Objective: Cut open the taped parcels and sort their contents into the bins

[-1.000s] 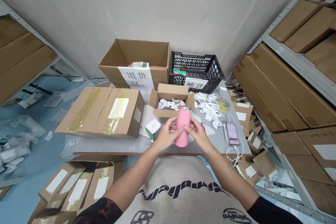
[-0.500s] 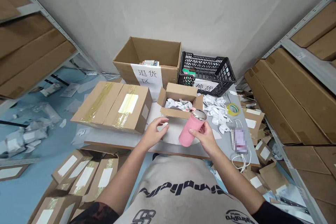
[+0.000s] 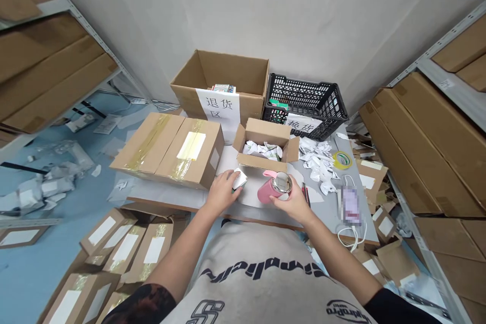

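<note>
My right hand point(image 3: 293, 202) is wrapped round a pink insulated bottle point(image 3: 268, 191) with a shiny silver lid and a pink strap; it tilts above the table. My left hand point(image 3: 222, 192) grips a small white box point(image 3: 240, 179) with a dark green edge, low over the table; its lower part is hidden by my fingers. Just beyond both hands, an open cardboard box point(image 3: 261, 163) holds crumpled white paper point(image 3: 261, 150). By my right hand lies a red and black tool point(image 3: 306, 193), partly covered, perhaps a cutter.
Behind stand a large open carton point(image 3: 252, 104) with a paper sign and a black plastic crate point(image 3: 334, 111). Two taped cartons point(image 3: 167, 149) sit at left. Paper scraps point(image 3: 315, 157), yellow tape point(image 3: 342, 160) and a phone point(image 3: 351, 205) with a cable lie at right. Loaded shelves flank the table.
The bottle has tipped so its lid faces me more, and it sits lower. My left hand has closed on the small white box. The view has shifted slightly left.
</note>
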`<state>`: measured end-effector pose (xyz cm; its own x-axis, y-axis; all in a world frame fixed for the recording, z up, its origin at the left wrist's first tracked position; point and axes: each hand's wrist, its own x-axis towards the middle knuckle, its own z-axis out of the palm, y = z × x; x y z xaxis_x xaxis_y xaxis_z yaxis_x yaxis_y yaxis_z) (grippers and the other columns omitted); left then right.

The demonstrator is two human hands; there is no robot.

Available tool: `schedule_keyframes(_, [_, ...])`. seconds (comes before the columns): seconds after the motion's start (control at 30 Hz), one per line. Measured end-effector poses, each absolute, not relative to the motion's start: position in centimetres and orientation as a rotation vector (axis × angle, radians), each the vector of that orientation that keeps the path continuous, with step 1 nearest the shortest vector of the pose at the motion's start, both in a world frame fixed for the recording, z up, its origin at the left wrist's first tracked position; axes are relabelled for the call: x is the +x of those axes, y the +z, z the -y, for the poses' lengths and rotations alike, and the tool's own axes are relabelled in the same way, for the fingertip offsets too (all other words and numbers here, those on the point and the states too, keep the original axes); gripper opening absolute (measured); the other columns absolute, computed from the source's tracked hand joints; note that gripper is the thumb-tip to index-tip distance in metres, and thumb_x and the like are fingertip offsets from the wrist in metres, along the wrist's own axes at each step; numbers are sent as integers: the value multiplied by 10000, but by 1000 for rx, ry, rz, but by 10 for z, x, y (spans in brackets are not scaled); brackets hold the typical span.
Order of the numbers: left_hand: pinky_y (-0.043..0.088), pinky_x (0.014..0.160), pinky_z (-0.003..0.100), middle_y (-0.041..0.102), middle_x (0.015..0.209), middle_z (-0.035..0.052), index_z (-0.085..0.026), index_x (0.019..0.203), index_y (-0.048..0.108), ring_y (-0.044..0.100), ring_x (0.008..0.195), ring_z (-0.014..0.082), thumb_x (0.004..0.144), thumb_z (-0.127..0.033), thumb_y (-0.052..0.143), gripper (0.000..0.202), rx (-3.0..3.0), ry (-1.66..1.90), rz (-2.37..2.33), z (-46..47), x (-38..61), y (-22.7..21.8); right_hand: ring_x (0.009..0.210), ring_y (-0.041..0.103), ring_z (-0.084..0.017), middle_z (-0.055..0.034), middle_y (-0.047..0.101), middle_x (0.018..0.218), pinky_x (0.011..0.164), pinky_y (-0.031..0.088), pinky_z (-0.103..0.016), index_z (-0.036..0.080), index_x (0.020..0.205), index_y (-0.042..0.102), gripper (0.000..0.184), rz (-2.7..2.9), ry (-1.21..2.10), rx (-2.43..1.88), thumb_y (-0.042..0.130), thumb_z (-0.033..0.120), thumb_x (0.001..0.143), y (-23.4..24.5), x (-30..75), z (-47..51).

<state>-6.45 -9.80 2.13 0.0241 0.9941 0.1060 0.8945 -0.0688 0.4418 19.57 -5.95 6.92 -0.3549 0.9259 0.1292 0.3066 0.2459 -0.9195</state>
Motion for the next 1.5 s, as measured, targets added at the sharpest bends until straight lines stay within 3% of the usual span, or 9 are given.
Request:
schedule_keyframes(0.17, [445,1008,396,596,1254,86,-241,1273,545,562,1168,251,922,-329,521,363,1990,682,-1853,98,-70,24,1257,514,-288,-104,523,1366,1063,407,-461,271,1509,290,923,1995,991,-1219,744,275,705,60,198,55])
schedule_keyframes(0.23, [442,1017,385,608,1258,73,-248,1301,529,557,1191,237,961,-346,452,362,1940,719,-1824,98,-73,29,1232,538,-279,-92,527,1348,1041,436,-452,302,1537,243,952,2087,976,-1192,727,257,718,57,199,53])
schedule_keyframes(0.43, [468,989,363,599,1285,33,-348,1469,389,574,1171,204,997,-268,326,483,1836,758,-1800,96,-84,38,1161,582,-249,-51,552,1258,998,476,-397,380,1361,533,674,2329,951,-1037,658,157,737,62,200,53])
schedule_keyframes(0.57, [474,990,351,588,1279,16,-379,1390,511,588,1144,194,945,-151,328,533,1831,744,-1838,91,-92,34,1119,596,-238,-40,594,1205,970,488,-382,373,1271,591,559,2388,968,-970,637,152,759,65,196,56])
schedule_keyframes(0.83, [449,1043,387,606,1300,70,-245,1384,514,561,1200,223,955,-317,432,443,1684,920,-1873,78,-104,21,1070,605,-267,-68,605,1171,916,512,-408,295,1169,607,470,2396,946,-999,709,209,718,64,198,57])
schedule_keyframes(0.97, [497,966,387,570,1280,105,-224,1363,526,617,1079,226,927,-366,488,460,1578,776,-1952,84,-105,4,1010,605,-277,-71,615,1091,857,522,-417,299,1206,585,508,2382,896,-999,760,312,730,86,201,53])
schedule_keyframes(1.1, [461,1014,395,561,1276,99,-232,1410,474,586,1141,228,966,-352,413,463,1618,749,-1973,92,-104,-12,1061,594,-280,-78,591,1180,906,501,-442,349,1354,506,621,2359,854,-929,740,346,778,109,198,43])
schedule_keyframes(1.2, [403,1078,418,561,1292,105,-223,1400,488,529,1215,239,978,-310,386,443,1713,779,-2016,93,-104,-21,1025,598,-280,-76,597,1155,877,507,-434,334,1264,577,542,2277,800,-934,763,355,755,118,189,35])
schedule_keyframes(1.5, [320,1097,481,489,1398,88,-250,1040,692,368,1331,288,961,-219,415,289,2011,839,-2160,96,-100,6,1081,573,-277,-67,609,1141,918,479,-420,298,1173,606,439,2201,849,-925,756,324,761,112,162,36])
